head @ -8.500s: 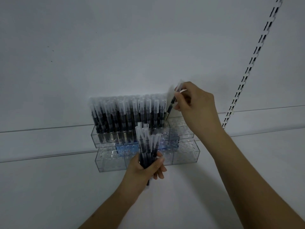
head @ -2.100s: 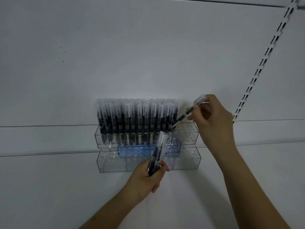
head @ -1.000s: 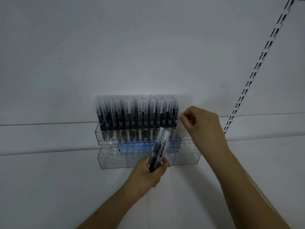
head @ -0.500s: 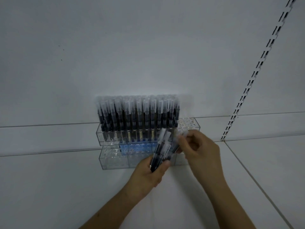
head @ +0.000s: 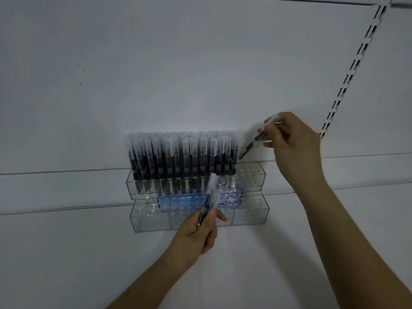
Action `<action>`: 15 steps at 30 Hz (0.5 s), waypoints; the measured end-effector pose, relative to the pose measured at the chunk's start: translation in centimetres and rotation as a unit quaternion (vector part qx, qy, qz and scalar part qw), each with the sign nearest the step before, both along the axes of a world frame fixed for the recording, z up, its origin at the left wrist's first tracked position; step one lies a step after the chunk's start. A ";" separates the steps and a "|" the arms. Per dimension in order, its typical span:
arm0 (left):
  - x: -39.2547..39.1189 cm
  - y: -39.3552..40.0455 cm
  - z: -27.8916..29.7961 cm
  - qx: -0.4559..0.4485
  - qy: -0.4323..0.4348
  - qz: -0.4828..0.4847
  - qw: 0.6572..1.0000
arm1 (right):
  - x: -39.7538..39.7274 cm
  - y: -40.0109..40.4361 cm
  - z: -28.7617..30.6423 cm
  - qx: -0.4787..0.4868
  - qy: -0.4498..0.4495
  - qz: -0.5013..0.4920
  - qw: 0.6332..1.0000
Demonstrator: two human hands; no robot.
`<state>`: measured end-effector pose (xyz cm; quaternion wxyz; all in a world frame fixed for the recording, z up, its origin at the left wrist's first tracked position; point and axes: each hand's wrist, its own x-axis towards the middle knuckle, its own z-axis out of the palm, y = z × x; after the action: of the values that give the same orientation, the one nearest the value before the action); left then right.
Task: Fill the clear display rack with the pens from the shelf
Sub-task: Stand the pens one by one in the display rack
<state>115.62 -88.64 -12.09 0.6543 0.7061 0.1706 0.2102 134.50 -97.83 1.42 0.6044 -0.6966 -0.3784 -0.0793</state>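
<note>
1. Now, with one pen [head: 256,141] pinched near its cap in the fingers [head: 270,132] of the right hand [head: 294,141], tip pointing down and left: best to swing it upright before lowering.
2. Aim for the first free hole just right of the filled block, at the right end of the upper tier of the clear display rack [head: 252,175].
3. Lower slowly, tip first; avoid knocking the standing pens [head: 180,155] packed tight along the left and middle of that tier.
4. Keep the left hand [head: 198,233] low and near, curled round the spare pens [head: 208,201], seemingly one or two, caps up, in front of the lower tier.
5. Rack: transparent, two stepped tiers pierced with round holes, against the white far wall; lower tier without pens, a blue printed card showing through its middle.
6. Pens: dark barrels, frosted clear caps, slim and light; likely to tilt unless seated fully.
</note>
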 end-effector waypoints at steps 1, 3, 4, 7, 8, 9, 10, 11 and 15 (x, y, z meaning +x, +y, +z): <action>0.0 0.0 0.0 0.000 0.001 0.000 1.000 | 0.1 0.4 0.0 -0.027 -0.017 0.004 1.000; 0.1 0.1 0.0 0.000 0.000 0.000 1.000 | 0.4 1.0 -0.1 -0.062 -0.045 0.003 0.997; 0.1 0.1 0.0 -0.001 -0.001 -0.001 1.000 | 0.6 1.3 0.0 -0.073 -0.062 -0.002 0.995; 0.2 0.2 -0.1 -0.003 -0.004 -0.002 1.000 | 1.1 1.9 0.4 -0.117 -0.135 -0.018 0.984; 0.2 0.2 -0.2 -0.002 -0.005 -0.003 1.000 | 1.3 2.1 0.4 -0.134 -0.148 -0.017 0.980; 0.1 0.2 -0.3 0.001 -0.006 -0.003 1.000 | 1.4 2.3 0.3 -0.153 -0.156 -0.014 0.976; 0.1 0.3 -0.3 0.004 -0.006 -0.004 1.000 | 1.5 2.6 0.0 -0.182 -0.160 -0.013 0.970; 0.1 0.3 -0.4 0.006 -0.006 -0.004 1.000 | 1.5 2.9 -0.4 -0.215 -0.163 -0.014 0.963; 0.2 0.3 -0.4 0.010 -0.008 -0.004 1.000 | 1.3 3.1 -1.9 -0.288 -0.190 -0.048 0.937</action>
<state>115.79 -88.34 -12.45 0.6495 0.7115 0.1603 0.2152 135.81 -94.69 -0.52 0.2898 -0.8301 -0.4593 -0.1264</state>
